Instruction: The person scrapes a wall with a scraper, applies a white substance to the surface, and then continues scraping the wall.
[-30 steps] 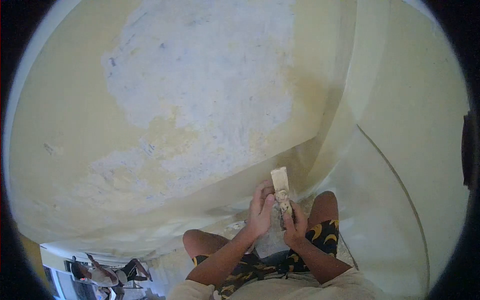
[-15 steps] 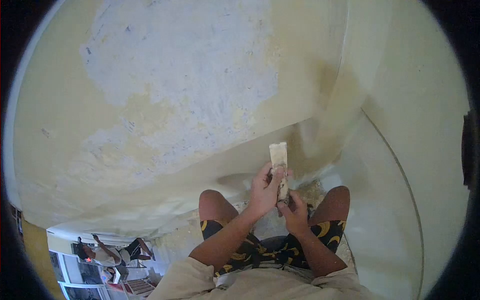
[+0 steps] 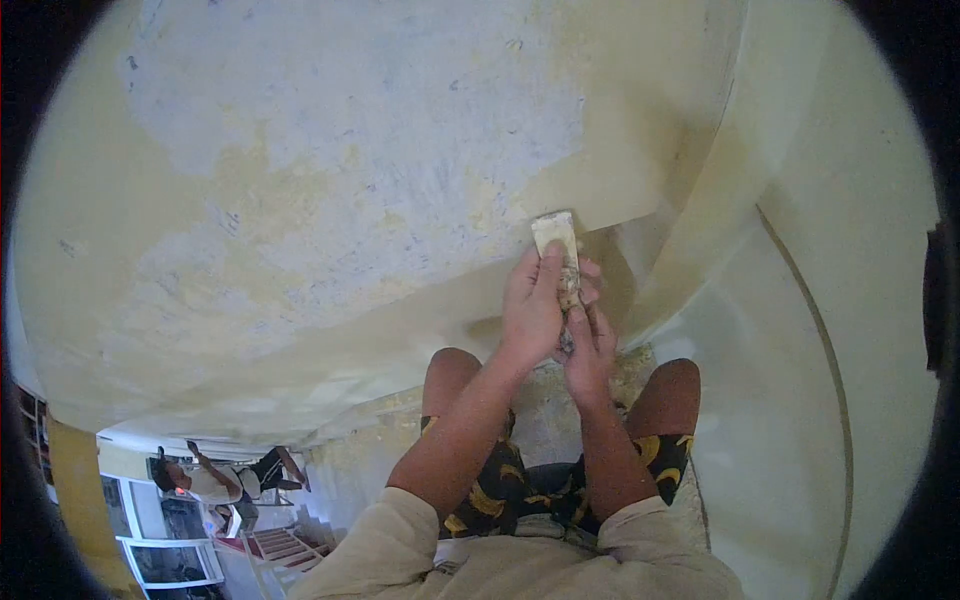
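Observation:
A scraper (image 3: 554,231) with a broad, pale-crusted blade and a stained, worn handle points up and away from me. My left hand (image 3: 533,312) is closed around it, the thumb lying along the base of the blade. Lower down, my right hand (image 3: 588,350) grips the handle end, its fingers wrapped round it. The blade's tip overlaps the yellowish wall (image 3: 420,265) just below a large whitish patch (image 3: 400,120) of exposed surface. Part of the handle is hidden by my fingers.
To the right stands another pale wall (image 3: 890,280) with a thin brown line (image 3: 820,330) curving down it. My knees are bent below my hands, over a blotchy floor (image 3: 545,410). A co-worker (image 3: 215,483) reaches up at far lower left, near a ladder-like frame (image 3: 285,545) and windows (image 3: 165,560).
Both hands have moved up and forward with the scraper, bringing its blade to the wall near the patch's lower edge. My view has shifted slightly.

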Demonstrator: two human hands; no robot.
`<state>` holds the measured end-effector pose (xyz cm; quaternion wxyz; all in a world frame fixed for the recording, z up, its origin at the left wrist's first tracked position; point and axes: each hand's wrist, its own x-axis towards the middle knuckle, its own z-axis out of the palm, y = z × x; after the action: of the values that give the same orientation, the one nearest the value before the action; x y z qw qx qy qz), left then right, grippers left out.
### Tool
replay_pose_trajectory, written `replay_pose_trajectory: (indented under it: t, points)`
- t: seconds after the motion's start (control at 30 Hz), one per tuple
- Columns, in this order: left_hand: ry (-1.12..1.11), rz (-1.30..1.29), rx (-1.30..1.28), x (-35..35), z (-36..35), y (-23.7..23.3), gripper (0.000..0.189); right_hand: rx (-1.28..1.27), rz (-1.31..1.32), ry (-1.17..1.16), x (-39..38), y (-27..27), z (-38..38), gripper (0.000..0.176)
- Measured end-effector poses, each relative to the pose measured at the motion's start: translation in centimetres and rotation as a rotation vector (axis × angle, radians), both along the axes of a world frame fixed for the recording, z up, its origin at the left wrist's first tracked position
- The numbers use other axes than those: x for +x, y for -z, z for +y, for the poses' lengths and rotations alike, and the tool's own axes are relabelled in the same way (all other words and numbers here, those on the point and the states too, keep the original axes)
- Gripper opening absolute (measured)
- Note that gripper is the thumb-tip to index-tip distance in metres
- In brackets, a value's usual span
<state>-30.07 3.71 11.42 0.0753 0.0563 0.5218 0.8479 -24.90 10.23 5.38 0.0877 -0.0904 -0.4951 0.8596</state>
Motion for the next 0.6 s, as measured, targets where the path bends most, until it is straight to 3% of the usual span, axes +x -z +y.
replay_pose_trajectory:
  t: [0.17,0.23,0.27,0.37,0.43,0.6]
  points:
    - [-0.132,0.007,-0.385,0.2,0.6,1.9,0.038,0.177,0.162,0.182,-0.5,3.8,-1.5,0.023]
    - [-0.204,0.079,-0.427,-0.3,1.3,2.8,0.038,-0.073,0.097,0.091,-0.3,3.7,-1.3,0.025]
    - [-0.276,0.146,-0.467,-0.5,1.6,3.4,0.037,-0.077,0.091,0.091,-0.4,3.5,-1.0,0.025]
    - [-0.326,0.110,-0.369,-1.5,1.9,4.7,0.035,-0.027,0.107,0.120,-0.8,4.0,-0.8,0.024]
    - [-0.325,0.116,-0.409,-1.2,1.9,4.5,0.035,-0.045,-0.035,0.090,-1.6,4.9,-0.9,0.023]
    - [-0.298,0.151,-0.352,-1.0,2.9,1.7,0.036,0.137,0.113,0.192,-1.4,3.0,0.3,0.022]
